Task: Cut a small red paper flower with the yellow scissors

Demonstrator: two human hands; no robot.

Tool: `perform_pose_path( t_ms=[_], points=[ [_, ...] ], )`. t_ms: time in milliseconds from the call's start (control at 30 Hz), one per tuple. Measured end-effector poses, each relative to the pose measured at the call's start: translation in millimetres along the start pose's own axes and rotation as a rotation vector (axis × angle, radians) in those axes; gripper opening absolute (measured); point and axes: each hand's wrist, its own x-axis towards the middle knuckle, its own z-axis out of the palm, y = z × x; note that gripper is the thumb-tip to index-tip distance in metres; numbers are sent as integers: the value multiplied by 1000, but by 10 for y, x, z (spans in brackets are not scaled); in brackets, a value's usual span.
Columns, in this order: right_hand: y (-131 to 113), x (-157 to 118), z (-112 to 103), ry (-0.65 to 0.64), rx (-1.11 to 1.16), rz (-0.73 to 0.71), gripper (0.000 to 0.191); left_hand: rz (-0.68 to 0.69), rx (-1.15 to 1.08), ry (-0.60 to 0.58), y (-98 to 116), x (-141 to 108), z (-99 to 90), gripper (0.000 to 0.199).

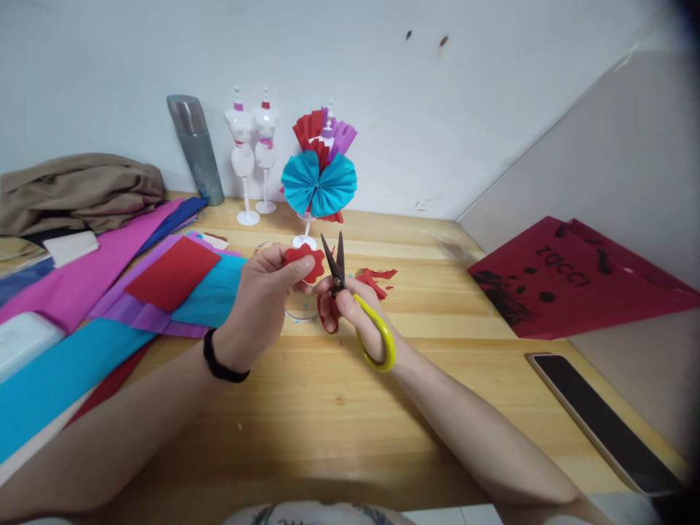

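Pinched between the thumb and fingers of my left hand (267, 284) is a small red paper piece (306, 264) with a scalloped edge. My right hand (355, 313) holds scissors (386, 344) with yellow handles; their dark blades are slightly apart, point upward and stand just right of the red piece. Red paper scraps (376, 281) lie on the table behind my right hand. Beyond my hands stands a small white mannequin (305, 241) dressed in a blue pleated paper fan (320, 184) with red and purple pleats above it.
Two white mannequins (242, 162) and a bottle (197, 149) stand by the wall. Coloured paper sheets (172, 273), a brown cloth (82, 191) and a white object (27, 343) lie left. A red bag (580, 281) and a phone (604, 419) are right on the wooden table (328, 408).
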Motion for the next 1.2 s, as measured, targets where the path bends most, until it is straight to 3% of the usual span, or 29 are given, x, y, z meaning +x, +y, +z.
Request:
perform_pose_path(
  t_ms=[233, 433, 600, 667, 767, 1000, 1200],
  points=[
    [16, 42, 24, 44, 170, -8, 63, -46, 2, -87, 11, 33, -11, 24],
    [-80, 33, 23, -141, 360, 16, 62, -139, -70, -299, 80, 41, -34, 22],
    [-92, 18, 37, -192, 368, -23, 61, -170, -18, -421, 109, 66, -98, 27],
    [-94, 20, 26, -175, 350, -57, 59, -152, 41, -409, 115, 89, -123, 25],
    [-130, 24, -59, -147, 261, -94, 62, -98, 132, -299, 136, 117, -130, 20],
    [-342, 29, -336, -118, -276, -85, 59, -85, 196, -222, 213, 79, -41, 21],
    [-290, 30, -296, -129, -192, -46, 62, -76, 189, -233, 186, 54, -37, 20]
  ],
)
